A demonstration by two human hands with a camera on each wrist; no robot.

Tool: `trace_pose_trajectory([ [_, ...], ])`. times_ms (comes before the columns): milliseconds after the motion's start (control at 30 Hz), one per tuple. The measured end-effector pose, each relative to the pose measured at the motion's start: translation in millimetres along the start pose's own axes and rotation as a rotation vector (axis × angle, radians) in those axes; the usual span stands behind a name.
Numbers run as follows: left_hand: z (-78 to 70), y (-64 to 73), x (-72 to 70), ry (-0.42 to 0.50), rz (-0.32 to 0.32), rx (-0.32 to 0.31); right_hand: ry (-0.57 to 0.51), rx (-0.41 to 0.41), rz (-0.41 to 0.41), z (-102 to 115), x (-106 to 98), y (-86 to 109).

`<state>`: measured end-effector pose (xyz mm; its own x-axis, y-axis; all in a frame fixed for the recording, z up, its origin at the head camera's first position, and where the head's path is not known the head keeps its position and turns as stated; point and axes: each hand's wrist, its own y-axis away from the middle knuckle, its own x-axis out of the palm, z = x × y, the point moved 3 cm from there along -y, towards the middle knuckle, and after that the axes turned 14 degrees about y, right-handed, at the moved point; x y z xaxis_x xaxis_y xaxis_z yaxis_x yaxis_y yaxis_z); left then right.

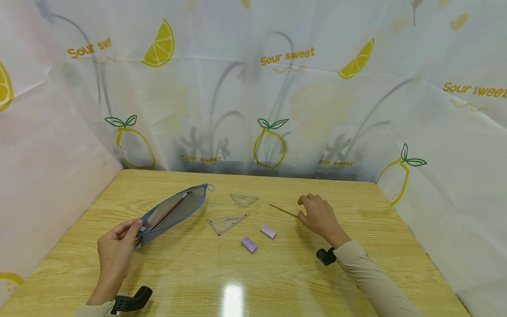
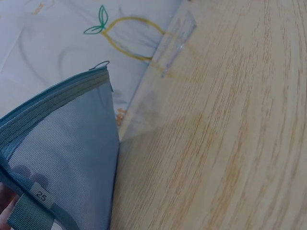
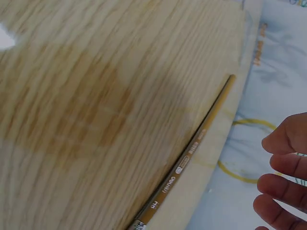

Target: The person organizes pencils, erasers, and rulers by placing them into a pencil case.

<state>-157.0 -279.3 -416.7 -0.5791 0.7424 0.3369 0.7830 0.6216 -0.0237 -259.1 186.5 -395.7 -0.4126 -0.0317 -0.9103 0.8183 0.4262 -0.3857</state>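
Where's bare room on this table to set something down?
The near table is bare between the left hand and right sleeve, in front of the purple erasers. Another patch runs from the right hand to the table's right edge. The middle is crowded: set squares, erasers and a gold pencil lie between the blue zip pouch and right hand.
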Motion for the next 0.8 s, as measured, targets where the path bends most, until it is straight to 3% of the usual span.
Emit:
trace_pose_trajectory([
  [367,0.4,-0.4,-1.3,-0.023,0.012,-0.007,0.031,0.023,0.157,-4,12,-0.1],
  [633,0.5,-0.3,-2.7,-0.047,0.018,0.011,0.058,0.000,0.215,-6,21,-3.2],
  [800,1.2,-0.5,-2.1,-0.039,0.011,0.008,0.066,-0.006,0.297,-6,26,-4.6],
])
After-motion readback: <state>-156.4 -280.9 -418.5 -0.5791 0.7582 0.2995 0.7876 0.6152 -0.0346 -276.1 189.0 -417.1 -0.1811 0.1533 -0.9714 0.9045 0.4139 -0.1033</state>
